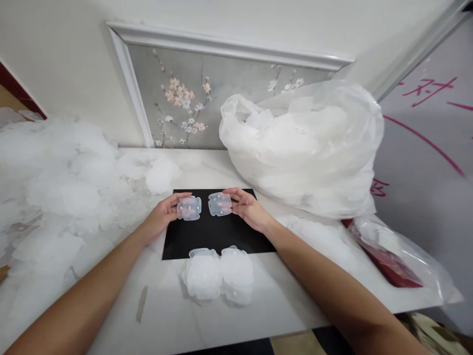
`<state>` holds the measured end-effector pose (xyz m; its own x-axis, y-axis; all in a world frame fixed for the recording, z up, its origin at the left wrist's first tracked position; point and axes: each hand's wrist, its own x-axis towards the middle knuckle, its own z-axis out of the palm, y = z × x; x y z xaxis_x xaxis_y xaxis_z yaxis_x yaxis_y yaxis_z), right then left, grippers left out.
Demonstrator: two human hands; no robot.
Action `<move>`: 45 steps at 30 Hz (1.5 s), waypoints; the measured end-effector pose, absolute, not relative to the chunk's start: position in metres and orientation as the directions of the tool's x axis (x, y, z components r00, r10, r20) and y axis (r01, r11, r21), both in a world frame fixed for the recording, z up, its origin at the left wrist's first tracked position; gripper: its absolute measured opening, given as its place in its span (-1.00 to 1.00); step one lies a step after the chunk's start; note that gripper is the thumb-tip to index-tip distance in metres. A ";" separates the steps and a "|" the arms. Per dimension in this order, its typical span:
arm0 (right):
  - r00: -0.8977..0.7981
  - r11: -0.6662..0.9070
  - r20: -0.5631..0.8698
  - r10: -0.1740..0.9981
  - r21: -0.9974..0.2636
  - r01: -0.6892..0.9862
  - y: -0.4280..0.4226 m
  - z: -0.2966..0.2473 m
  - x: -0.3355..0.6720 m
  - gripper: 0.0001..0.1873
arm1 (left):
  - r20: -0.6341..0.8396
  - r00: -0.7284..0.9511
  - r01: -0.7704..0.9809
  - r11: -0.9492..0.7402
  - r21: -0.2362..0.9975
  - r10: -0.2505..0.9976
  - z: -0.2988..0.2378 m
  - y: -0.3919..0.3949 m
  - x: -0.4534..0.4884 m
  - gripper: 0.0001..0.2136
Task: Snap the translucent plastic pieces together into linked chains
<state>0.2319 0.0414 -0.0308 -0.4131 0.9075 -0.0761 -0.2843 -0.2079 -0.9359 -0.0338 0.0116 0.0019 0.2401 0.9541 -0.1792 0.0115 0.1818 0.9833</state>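
My left hand (pixel 162 215) pinches a translucent plastic piece (pixel 189 208) by its left edge, with the fingers showing through it. A like translucent piece (pixel 219 204) is in my right hand (pixel 248 208), gripped at its right edge. Both pieces are flat, with rounded corners, small tabs and white spots. They are held over a black mat (pixel 218 234), a small gap between them. Nearer to me, two stacks of such pieces, a left stack (pixel 204 276) and a right stack (pixel 237 277), stand side by side on the white table at the mat's front edge.
A big heap of translucent pieces (pixel 66 177) covers the left of the table (pixel 173 305). At the back right stands a full white plastic bag (pixel 306 153). More loose pieces (pixel 318 241) and a clear bag (pixel 402 256) over something red lie to the right. A wall closes the back.
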 end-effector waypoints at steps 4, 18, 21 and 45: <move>-0.435 -0.174 -0.037 0.900 -0.944 -0.281 0.041 -0.032 0.232 -0.42 | -0.171 0.265 0.012 0.174 0.985 0.949 0.000 0.013 -0.036 -0.38; -0.471 0.143 0.141 0.871 -0.989 -0.032 0.034 -0.040 0.225 -0.41 | -0.097 0.356 0.050 0.085 0.995 0.929 -0.007 0.009 -0.039 -0.29; -0.446 0.274 0.210 0.870 -0.958 0.084 0.032 -0.039 0.224 -0.51 | -0.084 0.366 0.096 0.052 0.994 0.927 -0.005 0.008 -0.036 -0.38; -0.434 -0.412 -0.230 0.871 -0.823 -0.391 0.035 -0.024 0.222 -0.74 | -0.372 0.205 -0.357 0.423 0.833 0.905 0.004 0.004 -0.023 -0.73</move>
